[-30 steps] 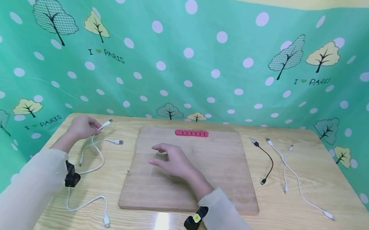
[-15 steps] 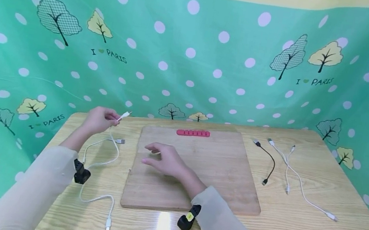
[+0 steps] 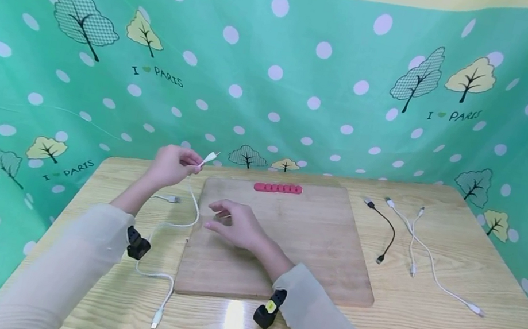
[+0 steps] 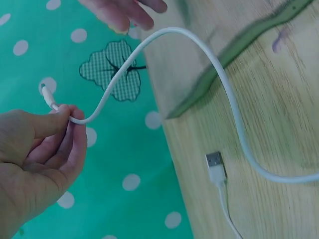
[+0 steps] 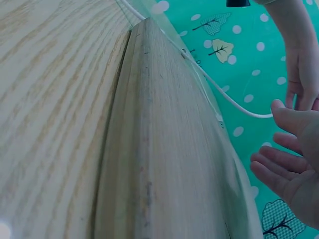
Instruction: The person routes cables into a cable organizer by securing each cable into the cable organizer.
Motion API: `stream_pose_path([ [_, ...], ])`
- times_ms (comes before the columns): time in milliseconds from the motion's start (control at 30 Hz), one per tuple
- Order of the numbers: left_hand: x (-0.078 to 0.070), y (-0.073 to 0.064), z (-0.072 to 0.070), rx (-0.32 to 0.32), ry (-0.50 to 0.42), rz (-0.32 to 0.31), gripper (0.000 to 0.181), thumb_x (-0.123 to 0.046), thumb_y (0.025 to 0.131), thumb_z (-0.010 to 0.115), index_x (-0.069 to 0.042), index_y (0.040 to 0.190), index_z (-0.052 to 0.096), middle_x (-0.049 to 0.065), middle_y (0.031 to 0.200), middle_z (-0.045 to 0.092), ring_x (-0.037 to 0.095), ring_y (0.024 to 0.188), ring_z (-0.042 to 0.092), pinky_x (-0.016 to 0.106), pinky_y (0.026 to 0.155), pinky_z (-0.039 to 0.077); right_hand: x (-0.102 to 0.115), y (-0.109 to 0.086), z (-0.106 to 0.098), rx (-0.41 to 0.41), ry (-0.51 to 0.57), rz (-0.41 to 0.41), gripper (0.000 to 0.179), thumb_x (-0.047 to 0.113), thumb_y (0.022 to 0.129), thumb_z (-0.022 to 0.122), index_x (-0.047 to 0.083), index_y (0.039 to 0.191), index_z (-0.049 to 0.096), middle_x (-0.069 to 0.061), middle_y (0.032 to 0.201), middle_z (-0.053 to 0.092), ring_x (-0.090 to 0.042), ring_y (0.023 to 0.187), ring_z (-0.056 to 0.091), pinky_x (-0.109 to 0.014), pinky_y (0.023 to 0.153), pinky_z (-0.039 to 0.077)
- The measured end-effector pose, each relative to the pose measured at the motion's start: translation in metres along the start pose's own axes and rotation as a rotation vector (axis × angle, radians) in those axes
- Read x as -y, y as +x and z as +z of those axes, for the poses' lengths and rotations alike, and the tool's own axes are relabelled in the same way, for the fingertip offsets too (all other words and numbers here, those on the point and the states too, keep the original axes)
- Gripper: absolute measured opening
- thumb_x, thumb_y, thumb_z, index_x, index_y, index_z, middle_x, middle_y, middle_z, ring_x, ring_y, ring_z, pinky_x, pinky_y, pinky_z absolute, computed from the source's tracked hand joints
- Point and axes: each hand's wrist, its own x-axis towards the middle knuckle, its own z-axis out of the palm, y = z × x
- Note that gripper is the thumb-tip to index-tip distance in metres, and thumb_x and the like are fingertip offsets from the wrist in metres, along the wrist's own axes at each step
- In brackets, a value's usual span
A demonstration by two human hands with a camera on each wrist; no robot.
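My left hand [image 3: 173, 165] pinches a white USB cable [image 3: 197, 213] just behind its plug [image 3: 210, 158], raised beyond the board's back left corner. From the fingers the cord sags down to the table, and its other end [image 3: 157, 317] lies near the front. In the left wrist view, thumb and fingertips of the left hand [image 4: 45, 154] grip the cable [image 4: 232, 94] by the plug. Over the left part of the wooden board [image 3: 302, 246], my right hand [image 3: 240, 226] holds nothing, thumb and fingers spread apart. A red cable holder strip [image 3: 278, 188] lies along the board's back edge.
Another white cable's USB plug [image 3: 169, 199] rests on the table left of the board. To the right lie a short black cable [image 3: 392, 235] and two white cables, a long one [image 3: 428, 261] crossing a shorter one [image 3: 411, 250]. A patterned curtain [image 3: 281, 62] hangs behind the table.
My left hand has moved right and up from the table's back left, drawing the white cable along with it. The right hand has shifted slightly left and stays over the board.
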Motion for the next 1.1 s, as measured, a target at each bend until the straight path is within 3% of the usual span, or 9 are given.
stream_pose_path([
  [367,-0.018,0.008,0.023,0.008,-0.071,0.012,0.017,-0.007,0.087,0.068,0.0,0.103,0.071,0.018,0.097,0.074,0.03,0.088,0.071,0.036,0.078,0.06,-0.004,0.006,0.002,-0.08,0.157,0.056,0.039,0.009,0.086,0.071,-0.001,0.121,0.06,-0.015,0.112,0.069,-0.024,0.102,0.068,-0.021,0.087,0.058],
  [600,-0.026,0.014,0.033,0.028,-0.139,-0.029,0.021,-0.008,0.086,0.069,-0.001,0.106,0.07,0.017,0.1,0.074,0.026,0.087,0.071,0.028,0.073,0.061,-0.011,0.009,-0.001,-0.19,0.328,0.233,0.031,0.004,0.081,0.074,0.001,0.111,0.067,-0.015,0.1,0.072,-0.017,0.088,0.069,-0.021,0.078,0.06],
  [733,-0.029,0.018,0.041,0.04,-0.21,-0.058,0.022,-0.007,0.085,0.07,0.0,0.106,0.07,0.019,0.1,0.074,0.025,0.086,0.073,0.025,0.072,0.061,-0.014,0.009,-0.004,-0.244,0.365,0.321,0.027,0.001,0.078,0.075,0.001,0.105,0.07,-0.016,0.096,0.073,-0.013,0.079,0.069,-0.023,0.073,0.061],
  [933,-0.033,0.026,0.055,0.07,-0.456,-0.173,0.026,-0.002,0.085,0.069,0.005,0.109,0.067,0.025,0.106,0.071,0.015,0.079,0.072,0.028,0.079,0.062,-0.019,0.004,-0.008,-0.284,0.418,0.395,0.026,-0.003,0.077,0.075,0.0,0.103,0.071,-0.017,0.094,0.074,-0.011,0.073,0.07,-0.024,0.068,0.062],
  [1033,-0.035,0.031,0.063,0.076,-0.627,-0.272,0.031,0.001,0.085,0.069,0.007,0.115,0.063,0.025,0.112,0.068,0.009,0.076,0.07,0.028,0.083,0.061,-0.022,0.002,-0.01,-0.309,0.439,0.424,0.025,-0.004,0.078,0.074,-0.001,0.102,0.071,-0.019,0.093,0.074,-0.011,0.07,0.07,-0.025,0.066,0.062],
  [1100,-0.035,0.034,0.067,0.069,-0.733,-0.349,0.034,0.001,0.084,0.068,0.007,0.117,0.062,0.023,0.113,0.068,0.011,0.08,0.071,0.027,0.085,0.06,-0.024,0.001,-0.012,-0.323,0.448,0.442,0.025,-0.005,0.078,0.074,-0.001,0.102,0.071,-0.019,0.093,0.074,-0.011,0.069,0.07,-0.025,0.066,0.062],
])
